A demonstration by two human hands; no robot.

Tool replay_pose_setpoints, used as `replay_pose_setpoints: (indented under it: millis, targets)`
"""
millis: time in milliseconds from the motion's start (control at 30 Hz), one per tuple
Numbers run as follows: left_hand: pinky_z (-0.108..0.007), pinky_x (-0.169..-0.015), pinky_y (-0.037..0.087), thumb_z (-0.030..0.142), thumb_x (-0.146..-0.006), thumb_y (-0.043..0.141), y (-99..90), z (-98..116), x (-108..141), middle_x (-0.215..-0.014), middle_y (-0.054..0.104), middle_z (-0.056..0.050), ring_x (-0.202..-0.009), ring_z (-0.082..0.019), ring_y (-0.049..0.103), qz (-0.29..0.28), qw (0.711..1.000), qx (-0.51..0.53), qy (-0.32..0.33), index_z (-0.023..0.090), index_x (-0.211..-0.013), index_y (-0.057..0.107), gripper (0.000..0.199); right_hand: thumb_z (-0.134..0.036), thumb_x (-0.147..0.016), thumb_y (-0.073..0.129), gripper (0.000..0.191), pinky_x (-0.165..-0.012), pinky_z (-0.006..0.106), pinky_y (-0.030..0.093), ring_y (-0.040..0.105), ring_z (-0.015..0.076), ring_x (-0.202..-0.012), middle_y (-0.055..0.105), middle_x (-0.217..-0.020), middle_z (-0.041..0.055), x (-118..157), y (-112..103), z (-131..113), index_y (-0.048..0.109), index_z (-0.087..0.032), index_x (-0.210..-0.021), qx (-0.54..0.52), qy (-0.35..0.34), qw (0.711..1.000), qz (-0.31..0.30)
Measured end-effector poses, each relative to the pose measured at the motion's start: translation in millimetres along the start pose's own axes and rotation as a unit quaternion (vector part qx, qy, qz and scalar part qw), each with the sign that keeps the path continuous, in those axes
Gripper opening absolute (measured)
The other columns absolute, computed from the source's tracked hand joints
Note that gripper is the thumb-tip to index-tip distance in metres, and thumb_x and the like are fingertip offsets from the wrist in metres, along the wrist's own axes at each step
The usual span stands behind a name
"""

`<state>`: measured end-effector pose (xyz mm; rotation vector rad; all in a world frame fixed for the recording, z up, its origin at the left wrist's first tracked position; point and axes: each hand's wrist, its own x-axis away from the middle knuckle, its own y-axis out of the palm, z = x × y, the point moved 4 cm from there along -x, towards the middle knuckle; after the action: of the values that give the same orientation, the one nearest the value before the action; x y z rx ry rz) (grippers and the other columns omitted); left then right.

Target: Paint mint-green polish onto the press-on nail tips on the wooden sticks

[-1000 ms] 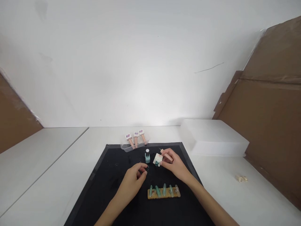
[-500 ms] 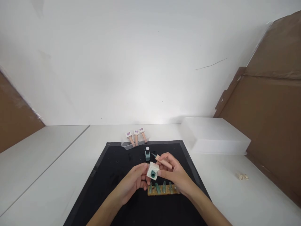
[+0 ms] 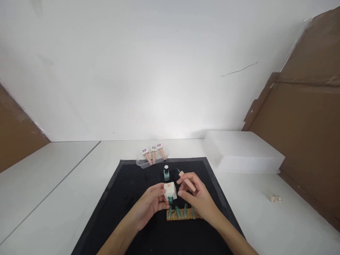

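My left hand point(image 3: 152, 202) grips a square white nail polish bottle point(image 3: 170, 190), tipped so that its green neck points down towards me. A peach-coloured brush cap point(image 3: 188, 181) lies between the fingers of my right hand point(image 3: 196, 194), its dark brush tip pointing up and away to the left. Below the hands is a yellowish strip point(image 3: 181, 216) bearing several green false nails point(image 3: 185, 211); my right hand hides its right end. Just beyond the bottle stands a small green polish bottle point(image 3: 166, 173) with a dark cap and white top.
A clear tray point(image 3: 145, 165) with three peach-handled white bottles point(image 3: 154, 152) sits behind the black mat point(image 3: 127, 191). At the right are a white plastic box point(image 3: 247, 152), two small cream rings point(image 3: 275, 199) and a cardboard panel point(image 3: 302, 141).
My left hand has turned the white bottle so its neck faces downward, and my right hand has come off it. The brush cap has swung to point more upward.
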<state>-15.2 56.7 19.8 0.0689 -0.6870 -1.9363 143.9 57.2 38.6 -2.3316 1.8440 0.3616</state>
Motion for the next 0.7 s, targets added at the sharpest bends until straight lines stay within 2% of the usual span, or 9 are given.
replay_pose_setpoints:
  millis: [67,100,200,300,400,467,567,700]
  targets:
    - [-0.026,-0.069,0.046,0.027,-0.076,0.062,-4.1,3.9,-0.7,-0.074,0.061,-0.004,-0.071,-0.013,0.055,0.017,1.0,0.015,0.021,0.014,-0.091,0.065,0.02,-0.032,-0.086,0.056,0.01,-0.069,0.029,0.047,0.057,0.0171,-0.074,0.06,-0.083,0.0024,1.4,-6.5,-2.4,0.056,-0.023,-0.089,0.056,-0.02,0.998,0.027]
    - [-0.026,-0.072,0.046,0.028,-0.077,0.062,-6.1,6.2,-0.8,-0.077,0.062,-0.004,-0.071,-0.013,0.056,0.025,0.999,0.024,0.032,0.015,-0.092,0.065,0.02,-0.033,-0.089,0.05,0.013,-0.068,0.029,0.047,0.057,0.0174,-0.073,0.06,-0.079,0.0026,2.8,-8.5,-3.5,0.058,-0.022,-0.089,0.081,-0.028,0.996,0.027]
    - [-0.029,-0.078,0.047,0.026,-0.077,0.062,-11.0,13.5,-0.2,-0.083,0.064,-0.003,-0.074,-0.013,0.057,0.046,0.996,0.048,0.064,0.017,-0.097,0.064,0.022,-0.03,-0.093,0.043,0.017,-0.06,0.028,0.047,0.058,0.0166,-0.066,0.06,-0.075,0.0025,8.7,-8.0,-5.9,0.057,-0.023,-0.099,0.124,-0.045,0.991,-0.019]
    - [-0.031,-0.082,0.047,0.023,-0.076,0.063,-13.7,18.8,0.4,-0.087,0.064,-0.003,-0.075,-0.013,0.058,0.064,0.992,0.058,0.088,0.019,-0.099,0.064,0.023,-0.025,-0.091,0.045,0.02,-0.06,0.028,0.048,0.06,0.0178,-0.069,0.06,-0.075,0.0016,14.7,-3.3,-7.3,0.048,-0.025,-0.111,0.142,-0.045,0.987,-0.055]
    - [-0.031,-0.082,0.048,0.022,-0.075,0.065,-13.9,21.0,0.5,-0.089,0.065,-0.003,-0.075,-0.013,0.059,0.074,0.991,0.059,0.098,0.019,-0.099,0.064,0.025,-0.02,-0.088,0.047,0.015,-0.061,0.028,0.048,0.06,0.0174,-0.067,0.059,-0.076,0.0013,17.9,1.7,-9.7,0.048,-0.024,-0.103,0.18,-0.053,0.98,-0.072]
    - [-0.031,-0.081,0.048,0.021,-0.074,0.066,-12.9,21.3,0.7,-0.09,0.065,-0.004,-0.076,-0.013,0.059,0.076,0.99,0.059,0.099,0.018,-0.1,0.064,0.027,-0.019,-0.087,0.048,0.011,-0.056,0.026,0.045,0.056,0.0155,-0.062,0.059,-0.078,0.0016,18.4,4.3,-11.6,0.049,-0.023,-0.097,0.212,-0.062,0.972,-0.081]
    - [-0.032,-0.082,0.048,0.021,-0.073,0.068,-10.9,21.0,1.6,-0.092,0.065,-0.004,-0.077,-0.014,0.059,0.077,0.99,0.059,0.1,0.018,-0.101,0.064,0.029,-0.017,-0.086,0.048,0.011,-0.05,0.023,0.04,0.052,0.0132,-0.057,0.059,-0.077,0.0012,17.7,5.9,-14.3,0.051,-0.022,-0.095,0.246,-0.072,0.963,-0.083]
    - [-0.033,-0.083,0.048,0.019,-0.073,0.068,-8.7,20.3,2.9,-0.092,0.065,-0.004,-0.079,-0.014,0.059,0.066,0.992,0.045,0.102,0.019,-0.102,0.065,0.03,-0.013,-0.084,0.048,0.014,-0.051,0.024,0.04,0.053,0.0135,-0.058,0.06,-0.079,0.0015,16.5,6.6,-17.9,0.052,-0.022,-0.094,0.266,-0.097,0.957,-0.069]
